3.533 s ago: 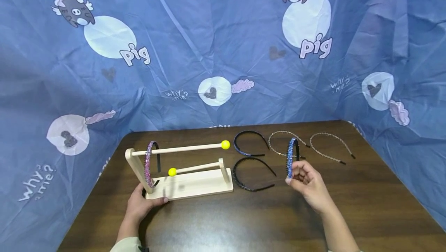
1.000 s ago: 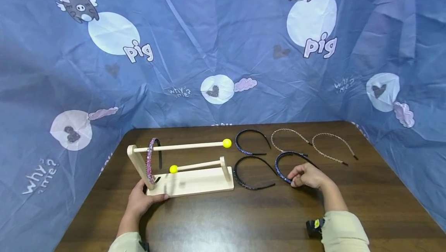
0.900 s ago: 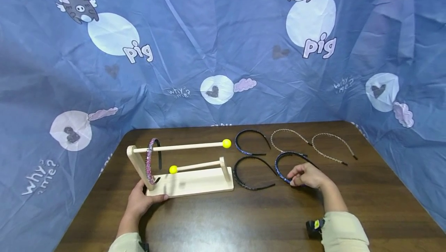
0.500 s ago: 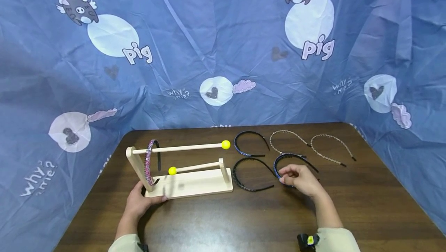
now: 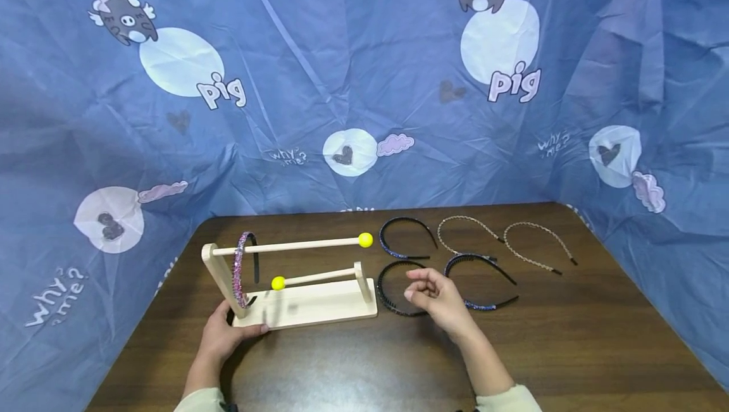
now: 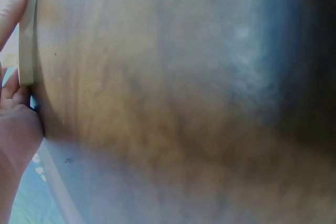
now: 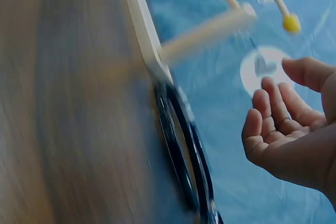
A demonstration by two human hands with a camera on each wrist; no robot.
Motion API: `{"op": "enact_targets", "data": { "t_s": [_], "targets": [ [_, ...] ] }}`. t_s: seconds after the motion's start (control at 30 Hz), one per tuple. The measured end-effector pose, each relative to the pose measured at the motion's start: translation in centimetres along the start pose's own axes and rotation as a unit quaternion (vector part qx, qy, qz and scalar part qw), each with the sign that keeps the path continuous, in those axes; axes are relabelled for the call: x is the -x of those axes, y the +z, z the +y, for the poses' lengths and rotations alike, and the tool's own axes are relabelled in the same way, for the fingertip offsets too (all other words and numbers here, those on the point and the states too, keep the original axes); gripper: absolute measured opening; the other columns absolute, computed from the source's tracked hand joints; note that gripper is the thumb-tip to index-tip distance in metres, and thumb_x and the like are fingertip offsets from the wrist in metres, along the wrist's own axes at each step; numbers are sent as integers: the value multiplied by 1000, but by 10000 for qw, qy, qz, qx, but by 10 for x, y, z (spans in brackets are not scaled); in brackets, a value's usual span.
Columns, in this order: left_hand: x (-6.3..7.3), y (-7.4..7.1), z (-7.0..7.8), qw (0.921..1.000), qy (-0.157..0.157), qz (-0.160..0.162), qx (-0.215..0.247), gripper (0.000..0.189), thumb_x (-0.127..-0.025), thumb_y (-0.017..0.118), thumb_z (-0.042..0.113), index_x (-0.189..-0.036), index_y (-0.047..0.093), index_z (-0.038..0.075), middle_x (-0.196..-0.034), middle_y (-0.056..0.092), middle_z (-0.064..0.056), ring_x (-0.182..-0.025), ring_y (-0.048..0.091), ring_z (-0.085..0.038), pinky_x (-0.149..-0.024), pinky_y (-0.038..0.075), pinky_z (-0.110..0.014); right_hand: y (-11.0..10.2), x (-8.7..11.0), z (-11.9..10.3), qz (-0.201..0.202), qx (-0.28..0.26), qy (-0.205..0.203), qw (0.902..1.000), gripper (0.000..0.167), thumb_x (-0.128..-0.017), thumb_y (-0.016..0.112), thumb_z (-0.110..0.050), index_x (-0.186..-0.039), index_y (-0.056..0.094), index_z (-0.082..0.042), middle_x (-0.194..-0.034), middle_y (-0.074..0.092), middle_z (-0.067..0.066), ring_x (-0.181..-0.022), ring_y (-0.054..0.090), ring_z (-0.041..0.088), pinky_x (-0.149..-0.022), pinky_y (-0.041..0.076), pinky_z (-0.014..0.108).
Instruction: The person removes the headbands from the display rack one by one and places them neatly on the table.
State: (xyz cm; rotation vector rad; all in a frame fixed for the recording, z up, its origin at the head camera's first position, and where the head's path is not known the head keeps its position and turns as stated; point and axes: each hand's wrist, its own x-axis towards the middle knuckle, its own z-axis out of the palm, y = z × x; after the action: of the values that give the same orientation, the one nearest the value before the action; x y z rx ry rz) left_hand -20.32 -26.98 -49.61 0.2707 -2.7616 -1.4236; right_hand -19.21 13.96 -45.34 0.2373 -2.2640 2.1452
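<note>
My left hand [image 5: 221, 337] grips the left end of a pale wooden headband stand [image 5: 333, 305], its thumb along the front edge of the base. A pink glittery headband [image 5: 238, 276] hangs on the upper rod near the left post. My right hand [image 5: 443, 303] hovers above a black headband [image 5: 388, 301] and partly hides it in the head view. Loosely bent and holding nothing, the right hand's fingers [image 7: 275, 108] show in the right wrist view. A blue glittery headband [image 5: 481, 306] lies on the table, just right of that hand.
Farther back lie a dark blue headband [image 5: 389, 247] and two thin braided ones, a left one [image 5: 464, 217] and a right one [image 5: 532, 261]. Yellow balls cap the upper rod [image 5: 366, 240] and lower rod [image 5: 278, 283]. A blue printed cloth [image 5: 296, 83] stands behind the brown table [image 5: 604, 330].
My right hand held the blue glittery headband upright, laid it flat on the table and let go. It has since moved left over the black headband. My left hand stays on the stand.
</note>
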Motion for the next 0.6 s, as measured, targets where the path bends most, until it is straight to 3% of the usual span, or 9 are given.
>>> {"op": "enact_targets", "data": {
  "t_s": [0.23, 0.6],
  "targets": [
    [1, -1, 2, 10000, -1, 5, -1, 85, -58, 89, 21, -128, 44, 1, -130, 44, -27, -120, 37, -38, -101, 25, -49, 37, 0, -7, -295, -574, -23, 9979, 38, -79, 65, 4, -114, 52, 9, -87, 60, 10, -78, 56, 16, -67, 45, 22],
    [-1, 0, -4, 10000, 65, -31, -25, 86, -58, 89, 22, -129, 44, 1, -132, 43, -27, -121, 35, -38, -102, 24, -49, 83, 2, -15, -1379, -1222, -31, 9829, 43, -82, 63, -1, -121, 48, 5, -94, 60, 10, -84, 58, 16, -75, 47, 25]
  ]
}}
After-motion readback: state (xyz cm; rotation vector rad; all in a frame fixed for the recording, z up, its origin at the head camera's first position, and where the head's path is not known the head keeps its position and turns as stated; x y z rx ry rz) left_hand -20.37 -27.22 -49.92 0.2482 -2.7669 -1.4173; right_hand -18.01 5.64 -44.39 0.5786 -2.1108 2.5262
